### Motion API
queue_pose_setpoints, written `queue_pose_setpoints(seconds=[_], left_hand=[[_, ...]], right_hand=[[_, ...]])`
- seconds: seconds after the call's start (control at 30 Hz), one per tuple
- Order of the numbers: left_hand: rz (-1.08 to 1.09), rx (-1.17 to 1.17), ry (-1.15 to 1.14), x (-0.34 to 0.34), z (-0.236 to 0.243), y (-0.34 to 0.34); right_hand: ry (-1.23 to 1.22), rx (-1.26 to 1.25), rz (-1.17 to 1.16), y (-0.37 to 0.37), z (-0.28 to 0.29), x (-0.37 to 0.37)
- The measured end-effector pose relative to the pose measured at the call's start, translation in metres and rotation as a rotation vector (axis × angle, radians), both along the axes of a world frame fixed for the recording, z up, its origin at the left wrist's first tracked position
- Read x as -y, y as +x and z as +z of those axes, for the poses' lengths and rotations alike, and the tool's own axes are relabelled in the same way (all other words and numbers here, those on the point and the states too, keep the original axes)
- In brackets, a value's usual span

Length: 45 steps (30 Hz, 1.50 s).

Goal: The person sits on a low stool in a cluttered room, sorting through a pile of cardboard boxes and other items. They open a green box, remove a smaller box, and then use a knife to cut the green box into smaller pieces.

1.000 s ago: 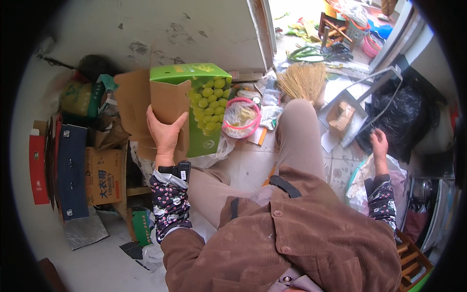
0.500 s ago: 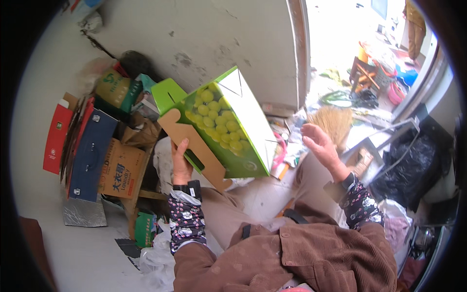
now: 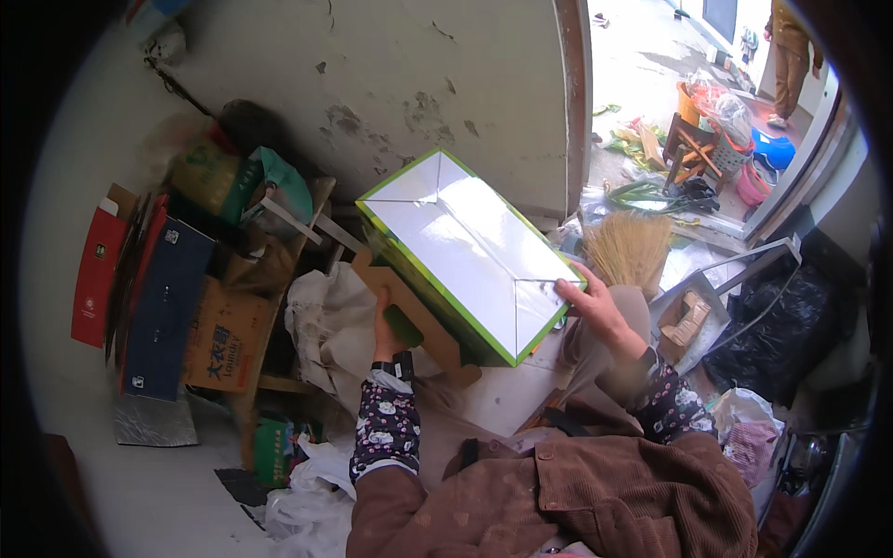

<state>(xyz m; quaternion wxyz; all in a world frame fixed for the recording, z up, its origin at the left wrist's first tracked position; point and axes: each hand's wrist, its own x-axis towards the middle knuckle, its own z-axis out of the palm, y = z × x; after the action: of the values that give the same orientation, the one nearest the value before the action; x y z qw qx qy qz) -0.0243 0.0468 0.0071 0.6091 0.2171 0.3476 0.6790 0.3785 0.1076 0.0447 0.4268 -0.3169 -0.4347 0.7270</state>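
Observation:
A green-edged cardboard carton point(image 3: 465, 251) is tipped over in front of me, its plain white glossy bottom facing up. My left hand point(image 3: 387, 327) grips it low on the left, by the brown cardboard flap point(image 3: 442, 344) with its cut-out, the fingers partly hidden. My right hand point(image 3: 600, 312) holds the carton's right end, thumb on the white face. Just beyond my right hand lie a straw broom point(image 3: 628, 246) and a metal dustpan point(image 3: 712, 330) with a crumpled brown piece inside.
Flattened boxes point(image 3: 158, 293), bags and a wooden rack point(image 3: 309, 195) crowd the left wall. A black bag point(image 3: 772, 325) lies at right. Through the doorway are a folded wooden chair point(image 3: 688, 149), baskets, leafy scraps and another person point(image 3: 791, 65) standing.
The carton has turned over from its grape-printed side to its white bottom. My right hand has moved inward from the right and taken hold of it.

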Motion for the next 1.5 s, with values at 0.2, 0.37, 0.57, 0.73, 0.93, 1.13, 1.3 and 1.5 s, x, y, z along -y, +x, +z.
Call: queue_pose_setpoints(seconds=[0.2, 0.37, 0.57, 0.73, 0.93, 1.13, 1.3, 1.5], left_hand=[[-0.072, -0.077, -0.3, -0.036, -0.079, 0.006], [0.087, -0.324, -0.719, -0.041, -0.104, 0.027], [0.066, -0.414, -0.291, -0.031, -0.051, 0.057], [0.152, -0.942, -0.179, -0.038, -0.031, 0.077], [0.117, -0.842, -0.262, -0.048, -0.036, 0.075], [0.126, -0.858, -0.333, -0.056, -0.037, 0.068], [0.153, -0.85, -0.329, -0.057, -0.038, 0.064], [0.187, -0.765, -0.392, -0.045, -0.043, 0.047]], right_hand=[[0.14, 0.236, -0.182, -0.009, -0.065, 0.006], [0.22, 0.507, -0.159, -0.028, -0.095, 0.013], [0.452, 0.834, -0.105, -0.072, -0.099, 0.031], [0.428, 0.728, -0.032, -0.077, -0.071, 0.032], [0.547, 0.343, -0.337, 0.038, -0.038, 0.033], [-0.237, 0.625, -0.8, 0.256, -0.182, 0.03], [-0.717, 0.698, -0.641, 0.258, -0.304, 0.122], [-0.481, 0.572, -0.536, 0.221, -0.304, 0.119]])
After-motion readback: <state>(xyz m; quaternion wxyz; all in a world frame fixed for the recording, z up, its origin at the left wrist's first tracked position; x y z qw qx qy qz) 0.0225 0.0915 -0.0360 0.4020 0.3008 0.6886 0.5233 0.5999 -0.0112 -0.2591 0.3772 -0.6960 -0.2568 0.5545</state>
